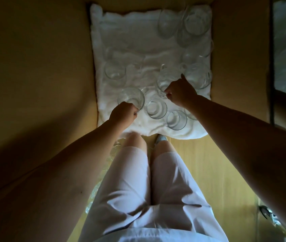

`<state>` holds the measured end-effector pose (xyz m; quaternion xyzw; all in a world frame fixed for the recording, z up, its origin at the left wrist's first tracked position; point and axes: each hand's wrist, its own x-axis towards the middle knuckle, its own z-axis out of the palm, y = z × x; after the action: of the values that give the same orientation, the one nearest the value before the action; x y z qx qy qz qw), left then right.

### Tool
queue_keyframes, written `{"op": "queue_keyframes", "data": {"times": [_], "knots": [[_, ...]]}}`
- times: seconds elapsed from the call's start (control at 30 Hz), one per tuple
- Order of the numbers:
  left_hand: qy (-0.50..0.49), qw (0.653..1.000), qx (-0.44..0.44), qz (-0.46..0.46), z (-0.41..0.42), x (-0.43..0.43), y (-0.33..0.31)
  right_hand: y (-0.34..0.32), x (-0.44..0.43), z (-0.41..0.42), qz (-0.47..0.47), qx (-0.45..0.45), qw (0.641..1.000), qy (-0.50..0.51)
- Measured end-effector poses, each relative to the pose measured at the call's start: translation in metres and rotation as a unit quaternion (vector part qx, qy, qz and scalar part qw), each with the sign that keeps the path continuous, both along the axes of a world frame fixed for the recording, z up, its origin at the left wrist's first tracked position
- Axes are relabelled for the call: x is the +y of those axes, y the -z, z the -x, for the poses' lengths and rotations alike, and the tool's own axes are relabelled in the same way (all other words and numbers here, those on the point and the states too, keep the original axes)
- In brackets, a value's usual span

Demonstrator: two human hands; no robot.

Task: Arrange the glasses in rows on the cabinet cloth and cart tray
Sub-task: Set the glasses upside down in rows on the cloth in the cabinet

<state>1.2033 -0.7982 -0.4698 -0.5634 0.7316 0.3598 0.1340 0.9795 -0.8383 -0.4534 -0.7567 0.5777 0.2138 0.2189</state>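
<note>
On the rumpled white cloth [138, 41] spread over the brown cabinet surface [60, 49], about eleven clear round drinking glasses [156, 109] can be made out, though overlap along the right edge keeps the count inexact. Two stand at the left and three near the front edge, with the rest crowding the right side. The left hand [124, 114] pinches the near rim of the front-left glass [131, 98]. The right hand [180, 91], fingers curled and one finger stretched out, grips the rim of the middle glass [163, 81]

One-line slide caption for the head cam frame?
Left hand grips the near-left clear round glass, right hand the middle clear round glass, both on the crumpled white cloth among other glasses.
</note>
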Motion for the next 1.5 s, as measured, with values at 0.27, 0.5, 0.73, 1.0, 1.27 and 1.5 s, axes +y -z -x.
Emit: {"op": "queue_keyframes", "data": {"times": [0.27,0.5,0.73,1.0,1.27,1.5], "knots": [[-0.038,0.999,-0.001,0.013,0.002,-0.015,-0.026,-0.020,-0.026,0.003,0.001,-0.022,1.000,0.018],[-0.079,0.997,-0.011,0.007,-0.013,-0.013,-0.087,-0.080,-0.034,-0.006,0.062,-0.038,0.994,0.085],[-0.147,0.988,-0.032,0.009,-0.021,0.003,-0.160,-0.160,-0.041,-0.025,0.080,-0.053,0.982,0.162],[-0.259,0.962,0.002,0.080,-0.030,0.057,-0.242,-0.231,-0.004,-0.055,0.109,-0.116,0.977,0.143],[-0.264,0.956,0.031,0.121,-0.039,0.102,-0.308,-0.291,0.066,-0.059,0.108,-0.189,0.975,0.046],[-0.258,0.950,0.081,0.155,-0.042,0.157,-0.345,-0.325,0.143,-0.055,0.113,-0.146,0.982,0.032]]}}
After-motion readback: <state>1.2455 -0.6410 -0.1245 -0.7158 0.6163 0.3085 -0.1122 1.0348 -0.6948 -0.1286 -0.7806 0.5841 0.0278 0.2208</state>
